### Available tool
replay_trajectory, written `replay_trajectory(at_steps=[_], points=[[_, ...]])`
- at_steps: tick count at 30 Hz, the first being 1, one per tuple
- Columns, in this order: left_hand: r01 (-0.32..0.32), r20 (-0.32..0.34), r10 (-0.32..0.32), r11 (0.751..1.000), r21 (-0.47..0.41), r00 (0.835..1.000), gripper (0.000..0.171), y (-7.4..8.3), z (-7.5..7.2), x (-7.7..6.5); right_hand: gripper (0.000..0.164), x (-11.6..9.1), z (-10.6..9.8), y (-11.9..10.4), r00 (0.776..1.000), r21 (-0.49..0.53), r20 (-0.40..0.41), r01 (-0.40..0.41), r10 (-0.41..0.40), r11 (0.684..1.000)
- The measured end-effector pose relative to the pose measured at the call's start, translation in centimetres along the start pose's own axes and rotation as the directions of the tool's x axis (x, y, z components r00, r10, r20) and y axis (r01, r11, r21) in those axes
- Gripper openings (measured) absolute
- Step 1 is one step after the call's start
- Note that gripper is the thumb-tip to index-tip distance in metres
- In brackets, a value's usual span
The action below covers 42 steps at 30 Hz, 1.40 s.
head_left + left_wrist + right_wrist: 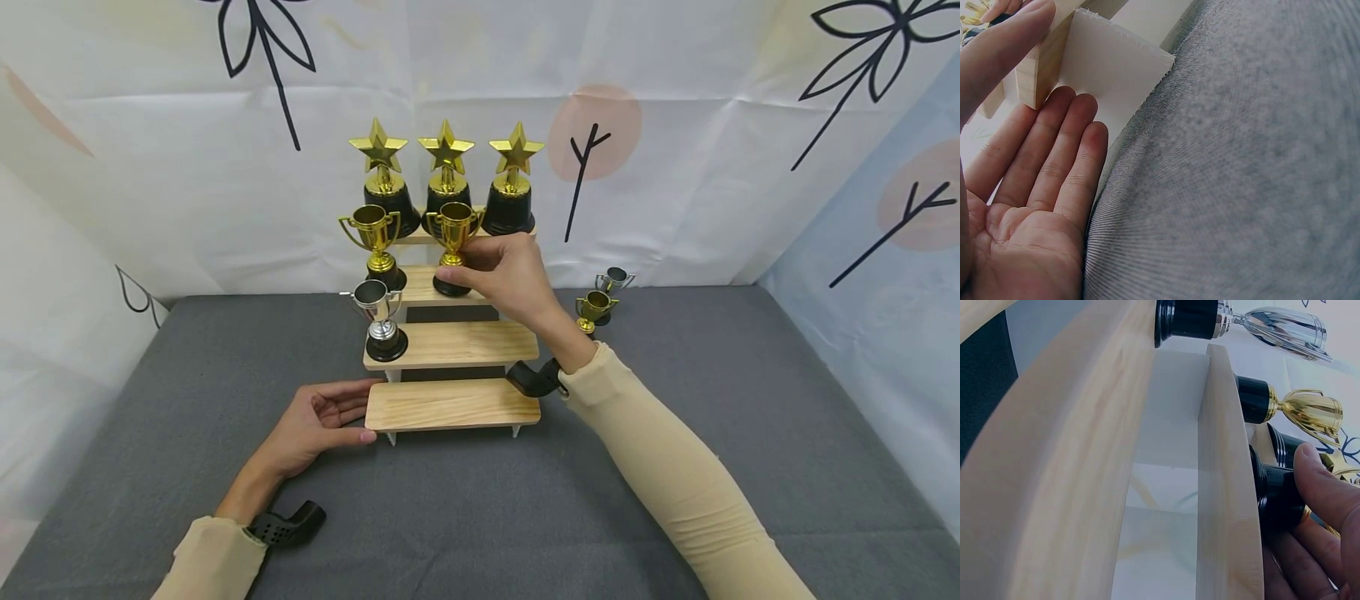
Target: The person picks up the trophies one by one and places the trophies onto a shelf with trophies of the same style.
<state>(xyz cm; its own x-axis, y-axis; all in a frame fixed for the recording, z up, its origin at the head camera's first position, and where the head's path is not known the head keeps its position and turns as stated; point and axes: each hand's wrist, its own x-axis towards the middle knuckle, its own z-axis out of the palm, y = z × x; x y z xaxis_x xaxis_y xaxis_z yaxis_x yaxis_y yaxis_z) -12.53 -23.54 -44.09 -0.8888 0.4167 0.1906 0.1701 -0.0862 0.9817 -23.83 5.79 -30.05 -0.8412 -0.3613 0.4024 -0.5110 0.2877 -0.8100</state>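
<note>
My right hand [512, 275] pinches a gold trophy cup [454, 227] by its black base, which stands on the second-highest step of a wooden tiered display stand [453, 405]. In the right wrist view, thumb and fingers sit on either side of that black base [1275, 499]. Left of it on the same step is another gold trophy cup [372, 229]. A silver trophy cup [378, 312] is one step lower, at the left end. My left hand [307, 429] touches the stand's lower left end, its fingers extended along the white side support [1107, 69].
Three gold star trophies [447, 167] line the top step. Behind my right forearm, a small gold cup [594, 307] and a silver cup [615, 282] stand on the grey cloth [645, 533]. A patterned white curtain [480, 50] hangs behind.
</note>
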Motion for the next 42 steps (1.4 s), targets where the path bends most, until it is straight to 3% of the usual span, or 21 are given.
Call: replay_trajectory(at_steps=[26, 42], points=[[0.003, -0.004, -0.003, 1.0, 0.006, 1.0, 0.066, -0.18, -0.18, -0.11, 0.03, -0.01, 0.48, -0.27, 1.0, -0.061, -0.016, -0.022, 0.021, 0.998], [0.006, 0.002, -0.006, 1.0, -0.001, 1.0, 0.065, -0.26, -0.21, -0.06, 0.037, -0.49, -0.18, 0.1, 0.999, -0.006, 0.0, -0.041, 0.041, 0.999]])
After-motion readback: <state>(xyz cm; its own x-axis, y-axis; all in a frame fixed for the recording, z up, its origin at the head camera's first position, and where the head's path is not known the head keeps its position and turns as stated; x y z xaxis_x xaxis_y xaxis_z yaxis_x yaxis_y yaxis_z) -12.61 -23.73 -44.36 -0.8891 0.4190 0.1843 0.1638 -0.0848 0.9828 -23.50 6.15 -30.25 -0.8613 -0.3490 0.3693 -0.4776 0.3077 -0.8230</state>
